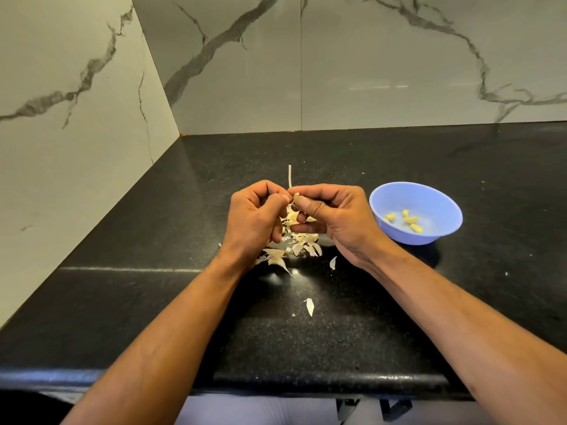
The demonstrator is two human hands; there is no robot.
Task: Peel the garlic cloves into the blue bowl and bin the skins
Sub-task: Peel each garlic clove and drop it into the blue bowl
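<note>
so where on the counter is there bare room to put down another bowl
Bare counter runs left of the left hand up to the marble wall, and behind the blue bowl to the back wall. It is crowded under both hands, where the garlic skins lie; stray skins sit nearer the front edge too.

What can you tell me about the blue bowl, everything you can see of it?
The blue bowl is small, round and pale blue, with a smooth look like plastic. It stands upright on the black counter, to the right of the right hand and apart from it; neither hand touches it. Inside lie four peeled, yellowish cloves, loose near the bottom. Its near wall flares outward to the rim. No skins are visible in it.
</note>
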